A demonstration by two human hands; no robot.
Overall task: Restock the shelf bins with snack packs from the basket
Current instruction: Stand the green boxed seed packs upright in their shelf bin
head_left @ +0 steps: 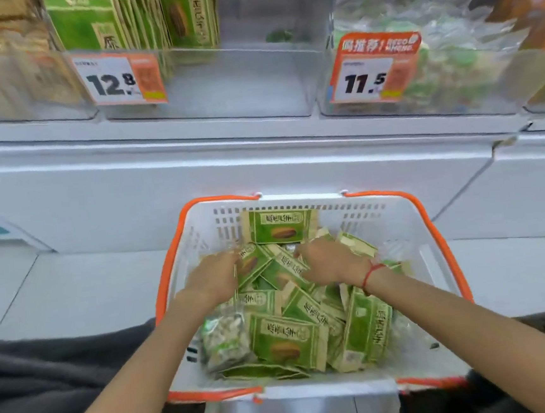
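Both hands are down in the basket [408,224], near its far wall. The left hand [216,277] and right hand [330,260] press among green snack packs [289,340]; whether either grips one, I cannot tell. The half-empty shelf bin [241,87] waits straight above, beyond them.

Both forearms are bare up to the lower edge of the view, with no sleeves to see. The right hand [327,261] has a thin red string bracelet [370,272] around its wrist. The left hand [216,275] wears no band or ring. Dark grey clothing [48,374] shows under the arms.
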